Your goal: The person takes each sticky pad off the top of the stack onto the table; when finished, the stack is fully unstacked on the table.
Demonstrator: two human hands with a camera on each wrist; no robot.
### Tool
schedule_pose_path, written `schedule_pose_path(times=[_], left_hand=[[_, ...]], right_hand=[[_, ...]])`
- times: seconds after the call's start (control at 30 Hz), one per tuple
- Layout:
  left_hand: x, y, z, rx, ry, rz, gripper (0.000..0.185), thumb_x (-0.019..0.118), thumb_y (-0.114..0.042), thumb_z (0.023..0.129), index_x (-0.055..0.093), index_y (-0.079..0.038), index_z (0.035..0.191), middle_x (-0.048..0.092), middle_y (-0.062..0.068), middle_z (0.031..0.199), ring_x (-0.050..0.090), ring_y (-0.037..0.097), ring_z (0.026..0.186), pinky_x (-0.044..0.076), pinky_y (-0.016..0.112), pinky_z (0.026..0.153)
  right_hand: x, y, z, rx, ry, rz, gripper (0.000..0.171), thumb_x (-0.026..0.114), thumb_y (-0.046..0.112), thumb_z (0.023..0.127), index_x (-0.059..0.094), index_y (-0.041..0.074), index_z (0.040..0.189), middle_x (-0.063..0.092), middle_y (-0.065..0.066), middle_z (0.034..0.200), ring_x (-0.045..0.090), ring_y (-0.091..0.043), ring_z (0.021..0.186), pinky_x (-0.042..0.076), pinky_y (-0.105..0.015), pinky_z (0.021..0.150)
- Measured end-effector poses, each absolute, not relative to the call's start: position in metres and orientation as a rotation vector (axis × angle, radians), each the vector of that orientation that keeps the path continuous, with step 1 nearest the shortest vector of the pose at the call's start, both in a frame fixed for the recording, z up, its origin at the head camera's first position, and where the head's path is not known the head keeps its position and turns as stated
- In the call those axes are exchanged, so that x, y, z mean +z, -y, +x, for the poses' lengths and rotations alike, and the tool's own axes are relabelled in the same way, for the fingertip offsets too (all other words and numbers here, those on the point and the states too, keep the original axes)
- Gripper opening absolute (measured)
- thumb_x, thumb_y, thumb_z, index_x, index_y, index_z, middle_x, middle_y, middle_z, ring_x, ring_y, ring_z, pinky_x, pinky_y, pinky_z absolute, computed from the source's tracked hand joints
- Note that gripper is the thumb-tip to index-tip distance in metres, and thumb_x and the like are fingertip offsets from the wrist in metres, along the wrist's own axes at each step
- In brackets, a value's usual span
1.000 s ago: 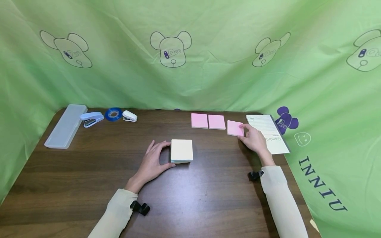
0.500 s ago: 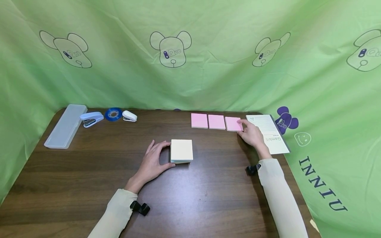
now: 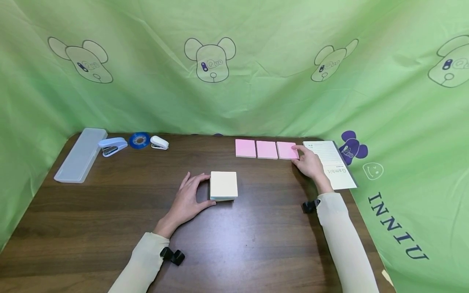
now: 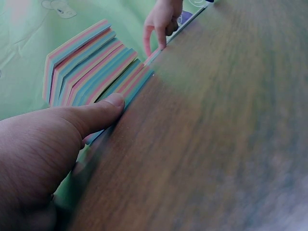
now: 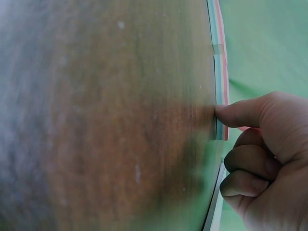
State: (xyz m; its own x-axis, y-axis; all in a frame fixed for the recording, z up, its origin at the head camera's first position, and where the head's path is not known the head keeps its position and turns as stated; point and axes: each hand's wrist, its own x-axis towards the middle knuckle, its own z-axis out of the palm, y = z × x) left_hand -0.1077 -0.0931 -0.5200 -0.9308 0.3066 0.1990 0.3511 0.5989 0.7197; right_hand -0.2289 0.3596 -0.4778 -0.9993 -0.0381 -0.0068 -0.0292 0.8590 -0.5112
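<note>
A tall stack of sticky note pads [image 3: 223,184] with a cream top stands mid-table; its pink, blue and yellow layers show in the left wrist view. My left hand [image 3: 185,203] holds its left side, thumb at the near edge and a finger at the far corner. At the back right, my right hand [image 3: 309,165] pinches a pink-topped sticky note pad [image 3: 287,149], with the thumb [image 5: 233,113] on its near edge in the right wrist view. That pad lies at the right end of a row, beside a middle pad [image 3: 266,149] and a left pad [image 3: 245,148].
Right of the row lies a white lined notepad [image 3: 327,162]. Along the back left are a translucent pencil case [image 3: 81,156], a blue stapler [image 3: 112,145], a blue tape roll [image 3: 139,140] and a small white stapler [image 3: 159,143]. A green curtain [image 3: 256,93] borders the table.
My right hand has slid the pink pad back and slightly left, into line with the other two pads. The left hand and the stack have stayed put.
</note>
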Motion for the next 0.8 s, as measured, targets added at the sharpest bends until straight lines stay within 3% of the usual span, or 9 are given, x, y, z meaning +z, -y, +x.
schedule_pose_path(times=[0.47,0.8], left_hand=[[-0.519,0.093,-0.107,-1.247,2.754,-0.573,0.087,0.103,-0.022,0.081,0.057,-0.003,0.153,0.065,0.017,0.154,0.053,0.037,0.152,0.012,0.059,0.14],[-0.52,0.094,-0.107,-1.264,2.729,-0.579,0.087,0.103,-0.022,0.079,0.059,-0.002,0.152,0.065,0.017,0.153,0.055,0.037,0.151,0.013,0.058,0.14]], right_hand=[[-0.479,-0.357,-0.223,-0.805,-3.054,-0.048,0.054,0.076,0.007,0.1,0.061,0.005,0.152,0.053,-0.001,0.065,0.046,-0.016,0.057,0.035,-0.035,0.053],[-0.485,-0.362,-0.22,-0.914,-3.056,-0.094,0.057,0.081,0.015,0.096,0.064,0.007,0.15,0.054,-0.001,0.068,0.048,-0.019,0.06,0.034,-0.036,0.054]])
